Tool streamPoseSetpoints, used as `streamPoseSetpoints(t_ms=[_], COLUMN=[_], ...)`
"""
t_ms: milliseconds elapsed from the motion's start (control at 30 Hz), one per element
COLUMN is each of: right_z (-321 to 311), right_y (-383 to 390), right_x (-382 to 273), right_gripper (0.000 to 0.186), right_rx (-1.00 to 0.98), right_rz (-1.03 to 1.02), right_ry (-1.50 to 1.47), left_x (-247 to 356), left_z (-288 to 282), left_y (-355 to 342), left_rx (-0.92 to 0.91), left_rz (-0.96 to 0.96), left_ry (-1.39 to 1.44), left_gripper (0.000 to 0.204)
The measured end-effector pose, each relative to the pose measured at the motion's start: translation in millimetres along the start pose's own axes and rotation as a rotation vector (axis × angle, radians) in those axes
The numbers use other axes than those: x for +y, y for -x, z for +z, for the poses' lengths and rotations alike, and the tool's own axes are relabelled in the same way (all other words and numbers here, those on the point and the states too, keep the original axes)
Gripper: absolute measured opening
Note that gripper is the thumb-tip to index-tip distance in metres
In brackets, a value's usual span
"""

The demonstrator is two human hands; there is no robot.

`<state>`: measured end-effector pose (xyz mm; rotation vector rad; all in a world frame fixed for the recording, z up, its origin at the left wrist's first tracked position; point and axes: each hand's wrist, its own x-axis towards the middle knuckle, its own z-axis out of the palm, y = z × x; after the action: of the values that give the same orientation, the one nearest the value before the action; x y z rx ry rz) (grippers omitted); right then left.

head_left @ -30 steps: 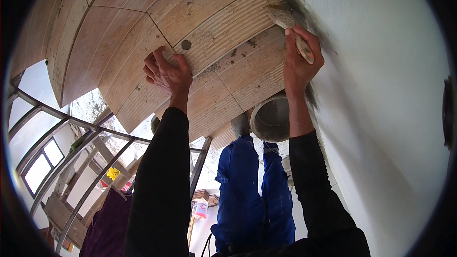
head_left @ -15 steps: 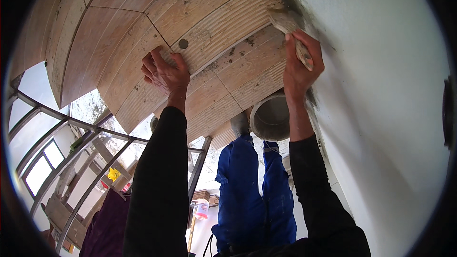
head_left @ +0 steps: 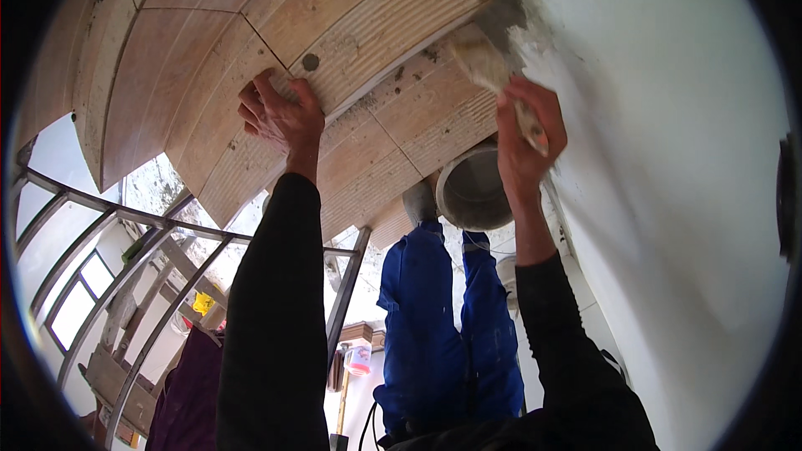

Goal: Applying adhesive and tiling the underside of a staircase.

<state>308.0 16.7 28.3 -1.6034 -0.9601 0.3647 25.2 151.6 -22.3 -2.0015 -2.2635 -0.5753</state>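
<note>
Right grip (head_left: 525, 129) clamped on brush (head_left: 493, 75), bristles above fist at wall (head_left: 668, 159) seam; left grip (head_left: 280, 113) fingers curled, pressed on tiles (head_left: 393, 25).

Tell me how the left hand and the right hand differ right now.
The left hand holds nothing and rests on the ribbed wooden boards; the right hand grips a brush. The left hand sits mid-board; the right hand works at the seam where the boards meet the white wall. Both are bare, raised, with black sleeves.
</note>
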Motion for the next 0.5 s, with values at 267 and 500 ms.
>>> streamPoseSetpoints(t_ms=[267, 500], right_z=[-93.3, -66.5], right_y=[171.7, 250.7], right_x=[74.1, 233.9], right_gripper=[0.020, 0.010], right_rx=[-0.361, -0.144], right_rz=[0.312, 0.580], right_ry=[0.361, 0.663], left_x=[-4.8, 7.2], left_z=[-3.1, 1.9], left_y=[-6.0, 1.8], left_rx=[0.011, -0.005], left_rz=[0.005, -0.007], left_ry=[-0.048, -0.031], left_gripper=[0.042, 0.041])
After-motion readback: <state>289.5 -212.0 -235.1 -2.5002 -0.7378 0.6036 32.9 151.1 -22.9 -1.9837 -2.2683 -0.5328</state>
